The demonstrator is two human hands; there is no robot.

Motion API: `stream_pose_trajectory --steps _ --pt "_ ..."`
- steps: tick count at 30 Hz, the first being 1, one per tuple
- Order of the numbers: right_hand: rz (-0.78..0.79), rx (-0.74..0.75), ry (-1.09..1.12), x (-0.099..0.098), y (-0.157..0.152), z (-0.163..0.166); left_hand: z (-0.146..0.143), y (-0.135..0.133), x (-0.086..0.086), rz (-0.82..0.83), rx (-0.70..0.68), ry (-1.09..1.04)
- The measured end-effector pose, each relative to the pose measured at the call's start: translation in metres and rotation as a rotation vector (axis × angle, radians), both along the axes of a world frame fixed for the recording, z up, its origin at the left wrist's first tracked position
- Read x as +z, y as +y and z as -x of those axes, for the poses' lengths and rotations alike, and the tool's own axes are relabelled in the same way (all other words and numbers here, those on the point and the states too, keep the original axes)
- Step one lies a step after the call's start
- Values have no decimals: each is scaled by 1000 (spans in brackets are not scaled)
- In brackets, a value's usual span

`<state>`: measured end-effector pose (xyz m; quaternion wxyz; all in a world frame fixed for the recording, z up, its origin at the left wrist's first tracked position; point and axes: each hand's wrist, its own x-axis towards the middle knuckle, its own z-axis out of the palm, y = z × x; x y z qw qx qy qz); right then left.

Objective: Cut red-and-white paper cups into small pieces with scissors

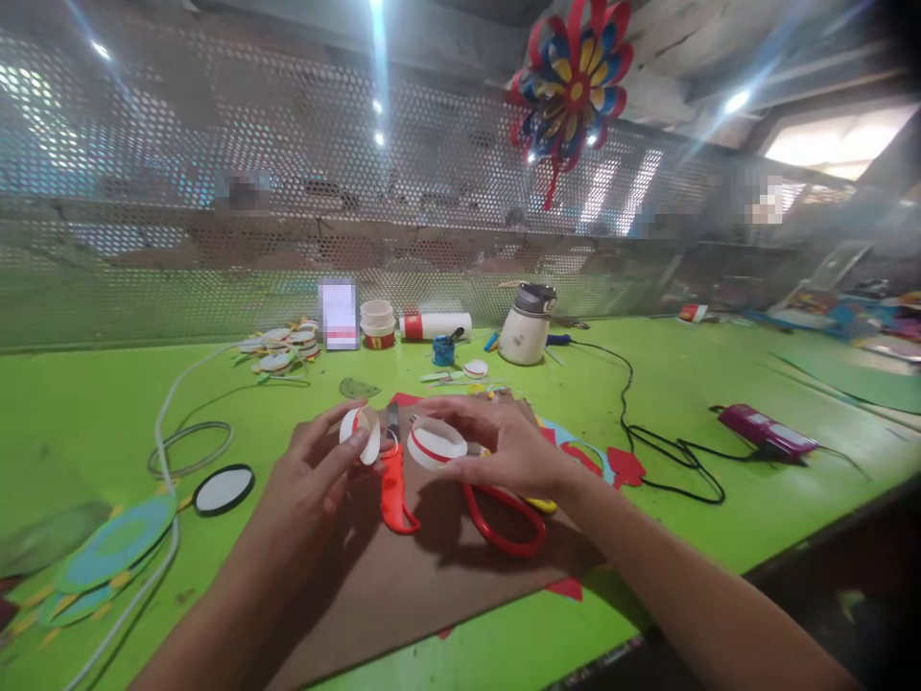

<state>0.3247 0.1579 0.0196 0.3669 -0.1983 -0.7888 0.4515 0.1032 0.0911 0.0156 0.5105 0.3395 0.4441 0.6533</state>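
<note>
My left hand (317,470) pinches a small white paper ring with a red stripe (364,432) between thumb and fingers. My right hand (504,446) grips a wider white ring with a red stripe (436,443), fingers curled over it. Both hands hover above a brown cardboard sheet (403,585) on the green table (86,413). Red-handled scissors (504,523) lie on the cardboard under my right hand. A red-handled tool (394,494) lies beside them, below the small ring.
At the back stand a white jug (527,326), paper cups (378,323), a white-and-red tube (436,325) and a blue pot (443,350). A black cable (648,437) runs to a purple device (767,430). Paper discs (115,547), a black-rimmed disc (224,488) and white cord (169,413) lie left. A pinwheel (572,82) hangs above.
</note>
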Motion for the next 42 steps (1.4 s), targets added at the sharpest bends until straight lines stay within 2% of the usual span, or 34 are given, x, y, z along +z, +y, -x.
stream_pose_trajectory --steps 3,6,9,11,16,22,31,37,42 --pt "-224 -184 -67 1 -4 0 -4 -1 -2 44 -86 -113" --pt "-394 -301 -138 5 -11 2 -8 -3 -1 70 -122 -191" --pt "-489 -335 -232 10 -20 5 -11 -6 1 33 -147 -147" --pt "-519 -307 -299 12 -24 7 -13 -9 2 42 -168 -76" --pt "-489 -220 -341 12 -27 12 -22 -19 6 235 -204 -12" --pt "-441 -183 -268 -2 -21 15 -27 -21 3 274 -272 -104" --pt "-391 -119 -176 -20 -18 20 -36 -21 -5 72 -177 93" --pt "-322 -134 -102 -24 -20 21 -30 -19 -6 58 -171 119" --pt "-240 -156 -26 -21 -23 20 -18 -14 -4 90 -269 93"
